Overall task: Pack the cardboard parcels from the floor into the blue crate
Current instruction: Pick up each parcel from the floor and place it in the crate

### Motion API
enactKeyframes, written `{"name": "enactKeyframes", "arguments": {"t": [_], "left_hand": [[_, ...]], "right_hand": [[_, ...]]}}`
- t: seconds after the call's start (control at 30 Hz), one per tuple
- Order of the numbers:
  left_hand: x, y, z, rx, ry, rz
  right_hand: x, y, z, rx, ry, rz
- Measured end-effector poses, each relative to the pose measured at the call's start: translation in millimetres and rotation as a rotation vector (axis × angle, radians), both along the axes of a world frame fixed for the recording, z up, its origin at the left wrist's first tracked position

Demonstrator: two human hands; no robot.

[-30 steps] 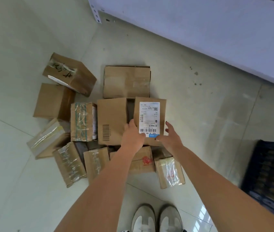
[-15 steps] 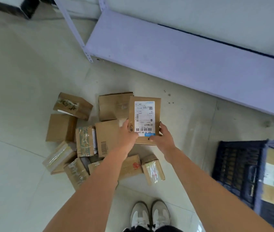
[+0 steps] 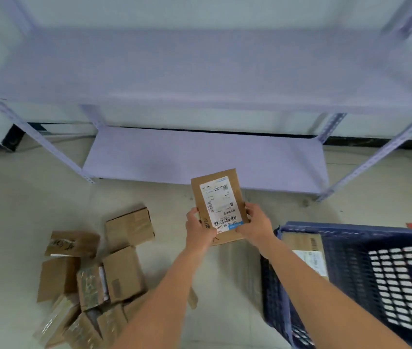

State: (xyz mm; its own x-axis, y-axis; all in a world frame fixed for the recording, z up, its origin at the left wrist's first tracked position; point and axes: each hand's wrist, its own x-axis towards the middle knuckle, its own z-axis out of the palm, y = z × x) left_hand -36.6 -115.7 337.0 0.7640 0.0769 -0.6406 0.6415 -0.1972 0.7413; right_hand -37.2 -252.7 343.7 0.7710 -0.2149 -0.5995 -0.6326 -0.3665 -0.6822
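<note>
Presently: labelled parcel, aloft between floor pile and blue crate, left hand and right hand each pinching a near corner; best carried right and lowered flat beside the parcel already inside.

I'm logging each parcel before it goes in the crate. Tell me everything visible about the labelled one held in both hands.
The flat brown cardboard parcel carries a white shipping label with barcodes and a blue strip at its near edge. It is held off the floor, label up, its far end tilted slightly left. The left hand and right hand grip its near corners.
</note>
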Motion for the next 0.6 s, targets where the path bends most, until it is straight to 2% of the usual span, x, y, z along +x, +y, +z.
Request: {"name": "enactKeyframes", "arguments": {"t": [0.27, 0.47, 0.6], "left_hand": [[-51, -199, 3, 0.03, -0.143, -0.148], [-101, -333, -6, -0.042, -0.15, -0.127], [-130, -388, -18, -0.111, -0.073, -0.125]], "right_hand": [[-68, -189, 10, -0.021, -0.101, -0.062], [-115, -316, 1, -0.072, -0.142, -0.037], [-140, -374, -13, -0.081, -0.116, -0.028]]}}
